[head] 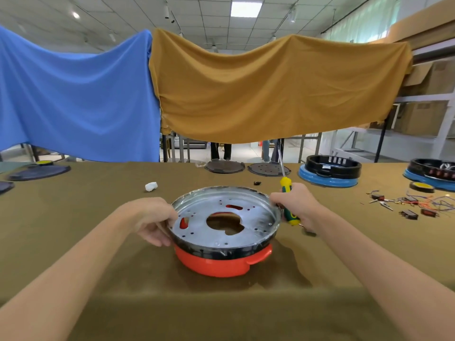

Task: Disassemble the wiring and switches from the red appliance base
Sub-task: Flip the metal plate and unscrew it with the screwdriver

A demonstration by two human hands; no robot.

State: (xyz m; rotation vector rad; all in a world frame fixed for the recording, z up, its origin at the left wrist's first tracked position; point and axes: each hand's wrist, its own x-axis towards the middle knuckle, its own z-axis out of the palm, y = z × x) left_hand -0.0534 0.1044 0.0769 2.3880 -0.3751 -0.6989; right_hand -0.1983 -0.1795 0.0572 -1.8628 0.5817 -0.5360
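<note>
The red appliance base (222,265) looked like smooth, glossy plastic, with a shiny black band above it. The silver plate (221,217) inside was dull metal with a brushed, slightly scratched finish. My right hand (299,205) held a screwdriver (288,200) with a glossy yellow and green plastic handle and a thin metal shaft. The table cover (98,242) was matt olive cloth.

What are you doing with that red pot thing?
A person is taking apart a red appliance base on the table. The left hand holds its metal rim, while the right hand touches the other side and holds a screwdriver. Loose wires and switches already lie to the right.
</note>
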